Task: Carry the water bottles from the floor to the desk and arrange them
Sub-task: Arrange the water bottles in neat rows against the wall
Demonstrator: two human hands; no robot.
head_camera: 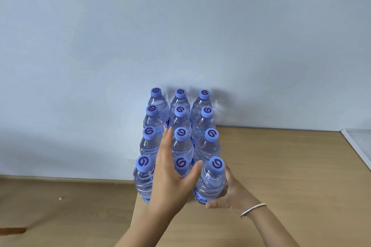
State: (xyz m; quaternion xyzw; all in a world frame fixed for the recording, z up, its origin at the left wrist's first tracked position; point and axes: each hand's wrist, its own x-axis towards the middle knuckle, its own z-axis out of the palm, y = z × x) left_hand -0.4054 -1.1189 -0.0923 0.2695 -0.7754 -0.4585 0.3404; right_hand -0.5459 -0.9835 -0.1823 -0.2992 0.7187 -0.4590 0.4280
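Desk (pixel 281 166): bottles (pixel 180 126) (w/ hands)

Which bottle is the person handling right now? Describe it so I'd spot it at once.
Start at the wooden desk against the pale wall, where twelve blue-capped bottles stand in three columns of four. Take the nearest row, then its right-hand end: that bottle. Unlike its neighbours, it sits between both hands, the right hand with a silver bangle wrapped around its side.
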